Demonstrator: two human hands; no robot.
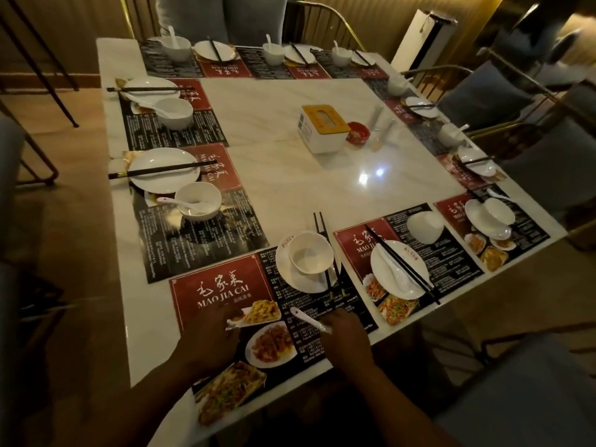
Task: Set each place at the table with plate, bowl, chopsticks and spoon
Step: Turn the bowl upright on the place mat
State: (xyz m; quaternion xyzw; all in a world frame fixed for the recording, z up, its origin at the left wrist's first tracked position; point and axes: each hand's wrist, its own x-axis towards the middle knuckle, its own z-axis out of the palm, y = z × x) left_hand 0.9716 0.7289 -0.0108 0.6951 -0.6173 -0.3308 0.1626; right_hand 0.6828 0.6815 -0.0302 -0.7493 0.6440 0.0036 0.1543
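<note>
Fingers of the right hand (pixel 346 338) pinched a white spoon (pixel 308 318) over the nearest placemat (pixel 219 285), its free end pointing up-left; the left hand (pixel 209 341) lay flat on the mat, below a bowl (pixel 311 254) stacked on a plate (pixel 290 280).

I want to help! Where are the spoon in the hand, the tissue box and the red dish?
spoon (pixel 307 319): head view, middle of its handle.
tissue box (pixel 324 140): head view, its white front side.
red dish (pixel 358 132): head view, its middle.
</note>
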